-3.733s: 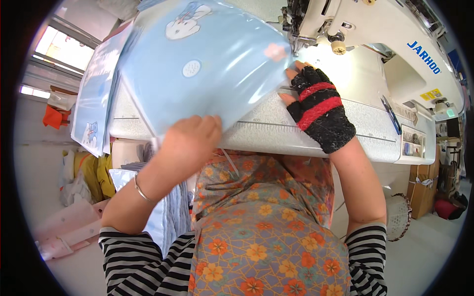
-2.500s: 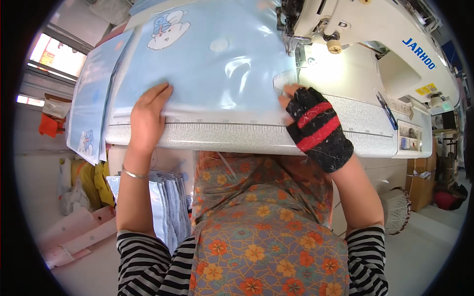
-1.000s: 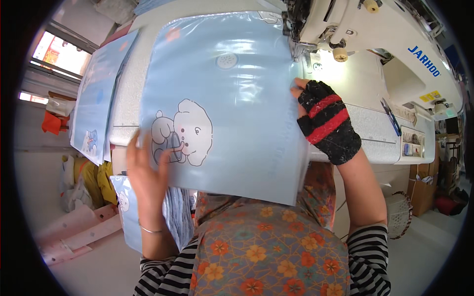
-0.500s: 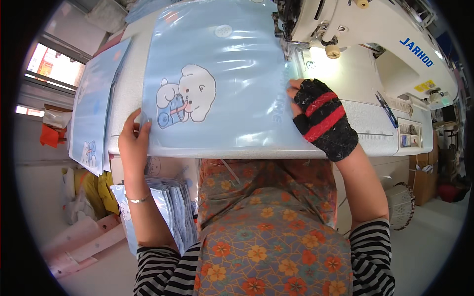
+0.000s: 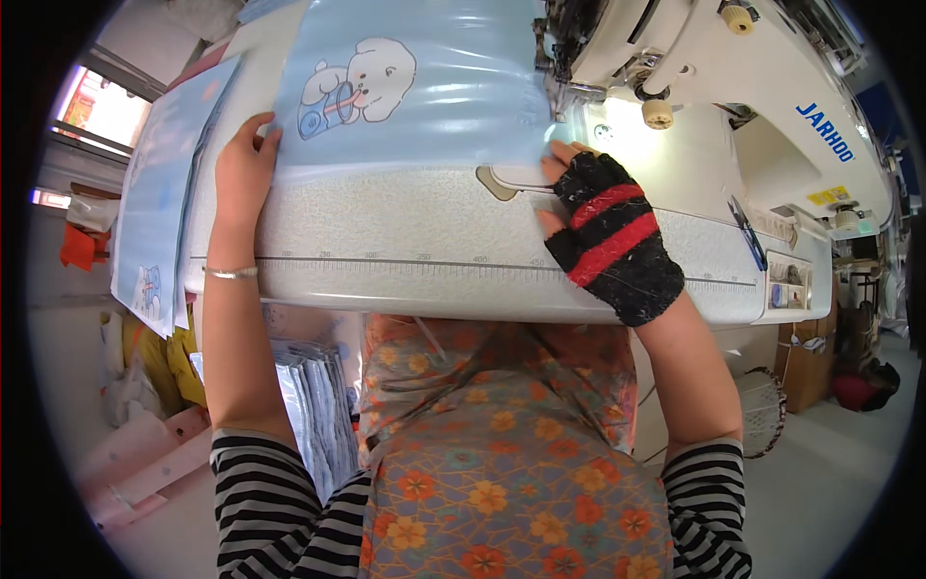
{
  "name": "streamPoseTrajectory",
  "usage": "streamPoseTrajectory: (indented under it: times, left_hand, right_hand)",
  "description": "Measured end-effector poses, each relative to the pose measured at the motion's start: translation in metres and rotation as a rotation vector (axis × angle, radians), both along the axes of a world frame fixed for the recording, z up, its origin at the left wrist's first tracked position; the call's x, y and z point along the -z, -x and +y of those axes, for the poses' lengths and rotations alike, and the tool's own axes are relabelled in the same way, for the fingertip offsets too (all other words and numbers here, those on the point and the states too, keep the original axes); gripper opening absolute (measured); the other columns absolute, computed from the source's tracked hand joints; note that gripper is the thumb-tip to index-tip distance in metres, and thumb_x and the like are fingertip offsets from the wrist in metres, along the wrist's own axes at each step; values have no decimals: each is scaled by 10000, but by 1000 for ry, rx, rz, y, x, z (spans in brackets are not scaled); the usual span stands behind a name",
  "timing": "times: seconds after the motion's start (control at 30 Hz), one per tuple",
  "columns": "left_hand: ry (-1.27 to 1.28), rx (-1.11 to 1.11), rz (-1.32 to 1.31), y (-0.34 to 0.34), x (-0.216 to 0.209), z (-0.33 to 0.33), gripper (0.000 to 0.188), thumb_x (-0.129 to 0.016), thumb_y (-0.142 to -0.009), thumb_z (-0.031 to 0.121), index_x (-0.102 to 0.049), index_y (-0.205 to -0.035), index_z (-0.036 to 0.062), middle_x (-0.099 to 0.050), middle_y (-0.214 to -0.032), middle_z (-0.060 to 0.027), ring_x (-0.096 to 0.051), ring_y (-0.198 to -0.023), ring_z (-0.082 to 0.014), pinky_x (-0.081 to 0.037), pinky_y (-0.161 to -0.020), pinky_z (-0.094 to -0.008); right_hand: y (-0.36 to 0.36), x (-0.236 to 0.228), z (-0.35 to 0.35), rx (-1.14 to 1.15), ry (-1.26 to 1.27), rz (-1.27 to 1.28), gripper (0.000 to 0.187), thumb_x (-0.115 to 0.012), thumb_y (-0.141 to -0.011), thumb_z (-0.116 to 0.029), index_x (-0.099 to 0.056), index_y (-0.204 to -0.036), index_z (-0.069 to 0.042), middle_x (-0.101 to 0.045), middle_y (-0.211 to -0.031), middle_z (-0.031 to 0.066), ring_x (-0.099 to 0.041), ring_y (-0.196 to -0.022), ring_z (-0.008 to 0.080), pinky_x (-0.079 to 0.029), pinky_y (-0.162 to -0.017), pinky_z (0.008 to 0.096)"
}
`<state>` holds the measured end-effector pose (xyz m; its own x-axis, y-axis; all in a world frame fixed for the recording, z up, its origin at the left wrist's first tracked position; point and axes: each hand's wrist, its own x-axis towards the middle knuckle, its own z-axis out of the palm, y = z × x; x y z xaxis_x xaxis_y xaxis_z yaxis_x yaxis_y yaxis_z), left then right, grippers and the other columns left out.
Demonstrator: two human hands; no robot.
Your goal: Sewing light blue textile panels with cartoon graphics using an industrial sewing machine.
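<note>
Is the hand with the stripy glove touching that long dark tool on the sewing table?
Apart. The head view shows pale tabletop between the gloved right hand and the dark tool farther right.
</note>
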<state>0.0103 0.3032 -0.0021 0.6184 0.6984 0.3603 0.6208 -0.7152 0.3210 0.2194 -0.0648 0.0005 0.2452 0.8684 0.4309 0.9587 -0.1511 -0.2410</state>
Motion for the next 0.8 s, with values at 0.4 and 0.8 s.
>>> streamPoseTrajectory:
  times: [0.4,0.8]
  left_hand:
    - [-54,-5,-60,-4,-4,-18,275,-635,-887,147,-656,-1148,63,-684,-955,-156,-662,-745,-300,-515,-712,-380]
    - [127,345,-24,51,-18,-52,370,-559,-801,-95,-664,-1139,13,-615,-1244,-138,-602,-1084,-305,-478,-948,-353]
  right_hand:
    - [-1,2,-1,11,33,24,520,-708,-789,-181,-555,-1260,-21,-517,-1357,184,-491,-1251,384,-390,-1070,461]
    - [-1,6,-2,2,-17,2,480,-717,-790,-192,-574,-1218,-26,-544,-1311,179,-518,-1212,376,-414,-1043,464]
